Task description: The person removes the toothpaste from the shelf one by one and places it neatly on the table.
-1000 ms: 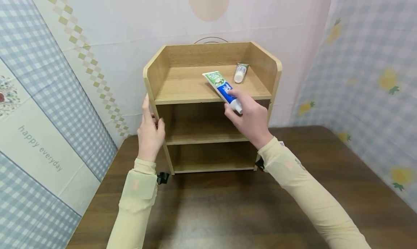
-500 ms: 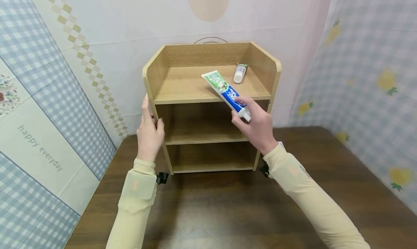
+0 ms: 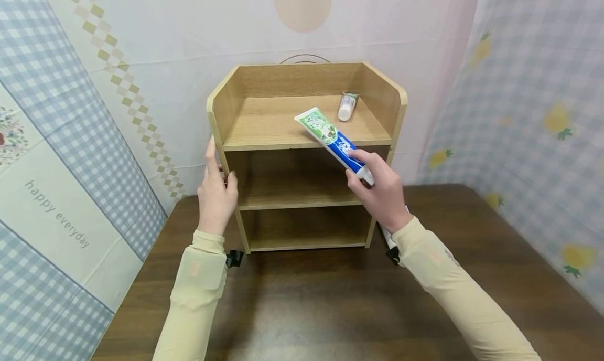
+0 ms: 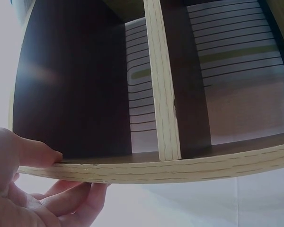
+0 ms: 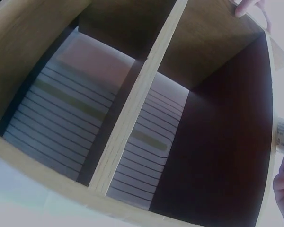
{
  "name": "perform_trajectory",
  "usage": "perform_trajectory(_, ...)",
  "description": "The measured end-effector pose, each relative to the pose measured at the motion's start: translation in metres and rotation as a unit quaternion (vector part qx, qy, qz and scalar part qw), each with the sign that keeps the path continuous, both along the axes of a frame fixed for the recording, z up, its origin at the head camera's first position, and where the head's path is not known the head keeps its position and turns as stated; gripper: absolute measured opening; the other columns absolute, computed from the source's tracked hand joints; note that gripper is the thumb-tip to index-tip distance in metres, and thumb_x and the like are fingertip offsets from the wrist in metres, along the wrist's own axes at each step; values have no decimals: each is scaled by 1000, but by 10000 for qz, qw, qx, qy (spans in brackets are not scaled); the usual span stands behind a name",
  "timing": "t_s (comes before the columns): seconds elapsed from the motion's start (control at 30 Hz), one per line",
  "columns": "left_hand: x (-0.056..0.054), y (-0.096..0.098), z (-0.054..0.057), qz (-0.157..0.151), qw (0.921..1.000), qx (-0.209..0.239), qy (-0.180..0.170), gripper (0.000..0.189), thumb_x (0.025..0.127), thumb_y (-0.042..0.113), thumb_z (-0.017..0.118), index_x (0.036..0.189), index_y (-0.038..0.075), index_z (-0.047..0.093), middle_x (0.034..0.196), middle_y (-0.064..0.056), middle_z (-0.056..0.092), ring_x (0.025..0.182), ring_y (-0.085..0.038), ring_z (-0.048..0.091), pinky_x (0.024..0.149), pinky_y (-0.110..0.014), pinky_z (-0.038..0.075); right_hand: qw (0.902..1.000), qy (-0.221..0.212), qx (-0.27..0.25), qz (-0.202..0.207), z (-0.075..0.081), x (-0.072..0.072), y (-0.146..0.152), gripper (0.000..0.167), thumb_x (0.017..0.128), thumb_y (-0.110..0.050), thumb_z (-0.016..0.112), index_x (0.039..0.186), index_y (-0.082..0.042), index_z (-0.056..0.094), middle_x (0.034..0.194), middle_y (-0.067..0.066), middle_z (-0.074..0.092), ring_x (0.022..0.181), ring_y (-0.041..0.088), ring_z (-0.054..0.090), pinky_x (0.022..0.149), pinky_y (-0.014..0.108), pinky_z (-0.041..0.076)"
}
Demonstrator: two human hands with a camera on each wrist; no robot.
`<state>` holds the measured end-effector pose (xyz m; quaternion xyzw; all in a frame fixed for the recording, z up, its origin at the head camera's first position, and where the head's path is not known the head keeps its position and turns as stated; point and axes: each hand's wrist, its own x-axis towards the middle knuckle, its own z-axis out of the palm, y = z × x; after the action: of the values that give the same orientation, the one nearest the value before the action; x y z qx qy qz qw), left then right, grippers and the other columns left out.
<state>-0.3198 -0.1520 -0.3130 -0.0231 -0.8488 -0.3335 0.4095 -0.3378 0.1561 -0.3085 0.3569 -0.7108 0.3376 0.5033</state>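
A wooden shelf unit (image 3: 278, 125) stands on the brown table. My left hand (image 3: 217, 198) grips its left side panel; in the left wrist view the thumb (image 4: 38, 152) lies on the inner face and the fingers curl under the outside. In my right hand (image 3: 383, 193) a green, blue and white toothpaste tube (image 3: 330, 139) is pinched near its cap end, tilted, in front of the top shelf. A smaller tube with a white cap (image 3: 347, 107) lies at the right of that shelf. The right wrist view shows only part of the right hand and tube at its edge.
Below the top board are two compartments (image 3: 302, 180) with open fronts. A whitish object (image 3: 388, 237) shows partly behind my right wrist, beside the unit's lower right. Patterned cloth (image 3: 189, 35) hangs behind and on both sides. The dark wood table (image 3: 302, 303) extends in front.
My right hand has moved right and down toward me with the toothpaste tube, whose label now shows more. The left hand stays on the side panel. The whitish object behind the wrist shows more.
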Motion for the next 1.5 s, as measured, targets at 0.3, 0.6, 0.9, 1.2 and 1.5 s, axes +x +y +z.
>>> perform_trajectory(0.3, -1, 1, 0, -50, 10000, -10, 20, 76, 93, 8, 51, 153, 33, 12, 108, -20, 59, 69, -40, 56, 60, -51, 44, 9998, 103, 145, 12, -7, 6, 14, 33, 92, -25, 62, 117, -3, 61, 93, 17, 63, 76, 23, 56, 64, 33, 46)
perform_trajectory(0.6, -1, 0, -1, -87, 9999, -41, 109, 75, 93, 7, 51, 153, 32, 13, 105, -19, 60, 67, -40, 55, 60, -51, 43, 9989, 263, 382, -64, -15, 12, 29, 39, 97, -36, 54, 113, -2, 62, 89, 18, 63, 71, 23, 56, 60, 37, 49)
perform_trajectory(0.9, 1, -2, -2, -68, 10000, -19, 56, 76, 93, 7, 51, 153, 34, 14, 104, -19, 60, 67, -39, 55, 60, -50, 43, 9967, 664, 437, -138, -21, 21, 35, 38, 96, -34, 56, 111, 0, 63, 84, 16, 63, 66, 20, 55, 56, 32, 49)
perform_trajectory(1.2, 1, -4, -4, -60, 10000, -27, 67, 75, 93, 8, 50, 153, 34, 13, 104, -20, 60, 70, -39, 56, 59, -51, 42, 9961, 731, 411, -266, -28, 36, 43, 38, 96, -35, 55, 107, 0, 65, 82, 15, 63, 62, 18, 55, 53, 27, 45)
perform_trajectory(1.5, -1, -4, -3, -106, 9999, 36, 48, 75, 94, 8, 49, 153, 34, 12, 105, -20, 61, 73, -39, 57, 61, -51, 43, 9969, 691, 173, -337, -37, 45, 51, 42, 95, -38, 57, 105, 2, 66, 86, 16, 67, 66, 19, 56, 58, 26, 48)
